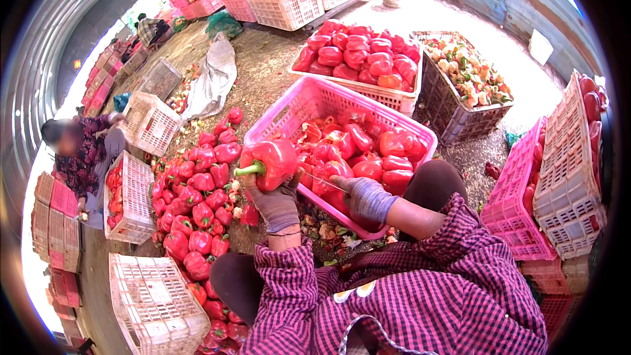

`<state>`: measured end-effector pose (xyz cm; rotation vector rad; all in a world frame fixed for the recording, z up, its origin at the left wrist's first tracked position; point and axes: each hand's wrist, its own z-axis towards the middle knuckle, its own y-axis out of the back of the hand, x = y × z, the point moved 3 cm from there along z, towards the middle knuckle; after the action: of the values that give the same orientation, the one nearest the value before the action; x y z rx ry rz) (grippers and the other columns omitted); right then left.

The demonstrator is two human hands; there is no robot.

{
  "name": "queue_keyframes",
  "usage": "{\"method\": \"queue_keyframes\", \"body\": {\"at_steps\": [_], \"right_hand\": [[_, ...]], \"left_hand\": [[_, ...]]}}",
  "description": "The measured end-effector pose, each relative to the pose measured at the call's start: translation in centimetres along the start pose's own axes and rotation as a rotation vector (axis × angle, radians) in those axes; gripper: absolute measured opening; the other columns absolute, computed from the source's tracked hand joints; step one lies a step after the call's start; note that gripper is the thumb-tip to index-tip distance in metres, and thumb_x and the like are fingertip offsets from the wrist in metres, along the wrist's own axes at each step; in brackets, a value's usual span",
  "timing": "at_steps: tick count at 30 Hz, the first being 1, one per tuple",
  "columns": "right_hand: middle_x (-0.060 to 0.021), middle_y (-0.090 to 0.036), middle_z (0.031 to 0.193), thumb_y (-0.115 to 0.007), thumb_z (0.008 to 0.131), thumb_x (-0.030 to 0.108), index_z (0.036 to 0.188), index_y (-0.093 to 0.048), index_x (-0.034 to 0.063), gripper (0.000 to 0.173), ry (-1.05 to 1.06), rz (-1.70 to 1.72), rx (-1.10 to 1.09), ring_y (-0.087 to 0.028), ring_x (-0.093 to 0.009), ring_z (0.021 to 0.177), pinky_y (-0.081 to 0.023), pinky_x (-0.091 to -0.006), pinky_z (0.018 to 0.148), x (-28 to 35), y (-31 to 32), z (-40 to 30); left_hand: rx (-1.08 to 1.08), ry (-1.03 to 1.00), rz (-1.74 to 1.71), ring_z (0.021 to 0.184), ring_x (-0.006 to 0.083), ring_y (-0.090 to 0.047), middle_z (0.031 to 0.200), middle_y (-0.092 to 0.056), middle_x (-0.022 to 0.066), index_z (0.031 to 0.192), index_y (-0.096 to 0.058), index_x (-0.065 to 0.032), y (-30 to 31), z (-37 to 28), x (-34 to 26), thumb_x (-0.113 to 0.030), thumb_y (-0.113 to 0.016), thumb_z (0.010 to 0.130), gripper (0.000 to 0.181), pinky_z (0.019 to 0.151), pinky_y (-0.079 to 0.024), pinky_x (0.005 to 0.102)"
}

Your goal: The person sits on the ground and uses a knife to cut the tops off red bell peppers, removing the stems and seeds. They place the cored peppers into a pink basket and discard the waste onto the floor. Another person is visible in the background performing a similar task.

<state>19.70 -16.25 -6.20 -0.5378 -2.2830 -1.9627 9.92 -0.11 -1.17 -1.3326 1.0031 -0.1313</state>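
Observation:
My left hand (274, 205), in a worn fingerless-looking glove, grips a whole red bell pepper (276, 162) from below. Its green stem (250, 169) points to the left. In my right hand (367, 198), also gloved, is a thin-bladed knife (323, 181), with the blade reaching toward the pepper. Whether the tip touches the pepper I cannot tell. Under and beyond both hands stands a pink plastic crate (291, 96), partly filled with red peppers (362, 140), some of them cut open. Beside my left knee lies a heap of whole red peppers (197, 207).
Behind the pink crate stand a white crate (374, 93) of peppers and a dark crate (458, 116) of cut cores. Stacked crates (567, 172) rise at right. An upturned crate (155, 301) sits lower left. A co-worker (81, 158) sits at left beside another crate (133, 202).

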Motion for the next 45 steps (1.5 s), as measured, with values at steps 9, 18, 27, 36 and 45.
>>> {"method": "queue_keyframes", "body": {"at_steps": [9,18,27,36,45], "right_hand": [[-0.0083,-0.066,0.097,-0.073,0.082,0.027,0.138,-0.043,0.0051,0.067,-0.108,1.212,-0.59,-0.063,-0.012,0.076,-0.049,-0.0264,0.062,1.6,8.1,-1.9],[-0.0008,-0.063,0.085,-0.077,0.075,0.027,0.134,-0.049,0.0076,0.068,-0.114,1.327,-0.317,-0.052,-0.003,0.057,-0.041,-0.0191,0.048,1.0,10.7,-4.1],[-0.0058,-0.059,0.057,-0.069,0.08,0.029,0.122,-0.055,-0.0006,0.053,-0.04,1.538,-0.252,-0.047,-0.012,0.031,-0.037,-0.023,0.03,-3.0,6.5,-4.4],[-0.0021,-0.061,0.07,-0.059,0.089,0.025,0.109,-0.059,0.0047,0.029,-0.251,1.785,-0.173,-0.047,-0.009,0.036,-0.035,-0.0209,0.032,-4.3,7.0,-4.7],[-0.0041,-0.067,0.089,-0.061,0.09,0.024,0.123,-0.057,0.0014,0.04,-0.226,1.411,-0.599,-0.049,-0.003,0.04,-0.035,-0.0156,0.035,-2.3,6.9,-3.8]], "left_hand": [[0.163,-0.202,0.522,0.112,0.0186,-0.053,0.118,-0.054,0.0068,0.126,-0.052,-0.0069,-2.9,-2.2,0.6,-0.023,-0.067,0.083,0.049,0.094,-0.048,0.0339],[0.48,0.1,0.57,0.115,0.0246,-0.056,0.127,-0.056,0.0136,0.135,-0.046,-0.001,-3.5,-3.1,1.4,-0.034,-0.076,0.066,0.082,0.101,-0.043,0.0376],[0.327,0.421,-0.225,0.115,0.0273,-0.055,0.125,-0.055,0.0128,0.134,-0.043,-0.0012,4.4,-2.6,4.4,-0.043,-0.072,0.071,0.081,0.103,-0.042,0.0406],[0.495,-0.063,0.286,0.118,0.0253,-0.051,0.124,-0.052,0.0101,0.123,-0.05,-0.0048,3.1,-3.8,4.6,-0.041,-0.056,0.087,0.051,0.101,-0.043,0.0452],[0.217,-0.161,0.498,0.113,0.0165,-0.05,0.126,-0.049,0.0071,0.141,-0.036,-0.0133,1.7,-1.0,7.5,-0.004,-0.069,0.079,0.071,0.094,-0.047,0.0307]]}}
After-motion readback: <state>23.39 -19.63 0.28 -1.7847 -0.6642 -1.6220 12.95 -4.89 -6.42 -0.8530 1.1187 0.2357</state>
